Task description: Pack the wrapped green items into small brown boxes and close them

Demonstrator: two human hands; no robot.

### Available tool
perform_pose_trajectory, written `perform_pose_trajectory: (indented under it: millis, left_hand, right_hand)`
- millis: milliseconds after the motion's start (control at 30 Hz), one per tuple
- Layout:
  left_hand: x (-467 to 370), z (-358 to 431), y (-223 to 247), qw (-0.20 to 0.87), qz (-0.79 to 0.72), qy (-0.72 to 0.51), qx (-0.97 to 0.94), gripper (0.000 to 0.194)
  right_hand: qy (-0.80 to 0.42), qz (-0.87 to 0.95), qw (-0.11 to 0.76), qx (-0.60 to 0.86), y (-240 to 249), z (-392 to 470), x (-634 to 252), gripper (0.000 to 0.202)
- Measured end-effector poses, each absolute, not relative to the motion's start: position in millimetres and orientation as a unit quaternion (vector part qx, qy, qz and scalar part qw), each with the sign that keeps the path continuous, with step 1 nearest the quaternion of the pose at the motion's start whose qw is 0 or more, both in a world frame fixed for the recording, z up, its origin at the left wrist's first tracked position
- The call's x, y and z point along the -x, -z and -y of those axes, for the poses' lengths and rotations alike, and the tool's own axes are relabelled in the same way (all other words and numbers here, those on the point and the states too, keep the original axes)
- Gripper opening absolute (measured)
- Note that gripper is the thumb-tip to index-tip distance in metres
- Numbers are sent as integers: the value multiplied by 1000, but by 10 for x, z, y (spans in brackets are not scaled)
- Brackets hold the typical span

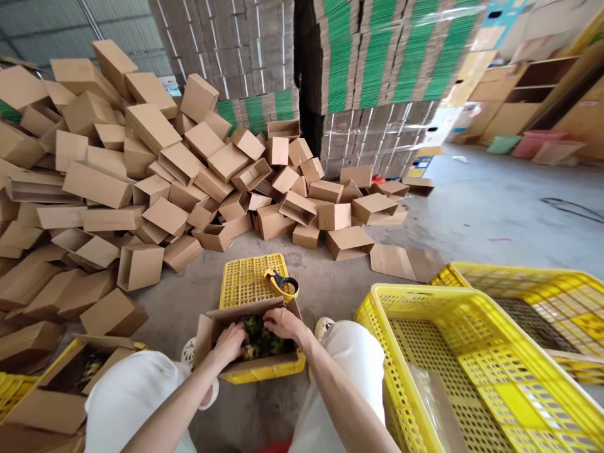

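An open cardboard box (206,336) stands between my knees on an upturned yellow crate (245,280). Dark green, roundish produce (264,343) fills part of it. My left hand (231,343) reaches into the left side of the box, its fingers bent against the produce. At the right side my right hand (281,322) has its fingers curled down on the produce. The fingertips of both hands are partly hidden, so a grip on any single piece cannot be made out. A yellow and black tape dispenser (283,284) lies on the crate behind the box.
Large yellow crates (425,371) stand to the right, one with a cardboard piece inside. Another open box (61,377) with dark contents is at the lower left. A big heap of cardboard boxes (155,176) covers the left and back, before tall stacks of flattened cartons (377,56).
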State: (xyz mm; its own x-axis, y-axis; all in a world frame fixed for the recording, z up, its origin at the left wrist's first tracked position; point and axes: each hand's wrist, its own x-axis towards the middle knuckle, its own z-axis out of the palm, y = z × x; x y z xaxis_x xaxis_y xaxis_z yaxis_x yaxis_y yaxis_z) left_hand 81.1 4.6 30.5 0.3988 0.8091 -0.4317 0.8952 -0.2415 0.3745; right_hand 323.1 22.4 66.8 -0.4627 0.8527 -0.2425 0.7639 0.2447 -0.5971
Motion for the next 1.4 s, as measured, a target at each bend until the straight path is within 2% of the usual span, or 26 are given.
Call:
perform_pose_trajectory:
  millis: [100, 200, 300, 333, 433, 500, 600, 667, 733, 800, 867, 1000, 1100, 1167, 1267, 1333, 1400]
  left_hand:
    - [-848, -9, -274, 258, -549, 78, -791, 15]
    - [-776, -18, -363, 266, -552, 33, -790, 14]
    - [-723, -32, -529, 374, -574, -134, -716, 23]
    - [-727, -35, -581, 426, -580, -195, -666, 27]
    - [-782, -41, -667, 545, -594, -328, -492, 39]
    - [-814, -50, -644, 580, -592, -376, -415, 45]
    - [-813, -82, -517, 580, -607, -353, -413, 42]
    - [-802, -116, -409, 525, -636, -290, -486, 33]
    - [-814, -149, -311, 435, -652, -217, -582, 36]
    - [-857, -171, -235, 350, -650, -148, -658, 51]
    - [-914, -179, -184, 286, -652, -89, -697, 56]
    - [-957, -149, -154, 197, -659, -13, -726, 34]
    - [-891, -101, -218, 211, -642, -46, -736, 14]
    - [-832, -75, -317, 249, -622, -111, -734, 9]
    - [-773, -80, -506, 323, -576, -218, -718, 26]
    - [-749, -119, -590, 396, -577, -266, -663, 41]
    - [-712, -166, -597, 447, -600, -284, -599, 55]
  right_hand:
    - [-344, 780, 63, 520, -645, -189, -3285, 33]
    - [-361, 771, 78, 519, -630, -191, -3326, 33]
    - [-394, 767, 102, 497, -639, -220, -3320, 35]
    - [-417, 764, 112, 479, -648, -229, -3309, 41]
    - [-530, 720, 169, 416, -683, -242, -3275, 75]
    - [-590, 671, 207, 398, -694, -237, -3269, 81]
    - [-593, 645, 222, 427, -670, -231, -3294, 56]
    - [-568, 641, 235, 459, -633, -239, -3317, 34]
    - [-548, 632, 254, 486, -594, -258, -3329, 21]
    - [-543, 618, 267, 503, -560, -282, -3326, 20]
    - [-542, 610, 269, 511, -531, -304, -3318, 23]
    - [-517, 618, 259, 533, -481, -318, -3320, 20]
    - [-510, 630, 245, 532, -480, -302, -3328, 18]
    - [-519, 643, 236, 511, -520, -283, -3321, 35]
    - [-543, 678, 219, 445, -630, -256, -3294, 66]
    - [-564, 683, 211, 413, -702, -246, -3282, 66]
    - [-575, 671, 203, 421, -747, -245, -3285, 55]
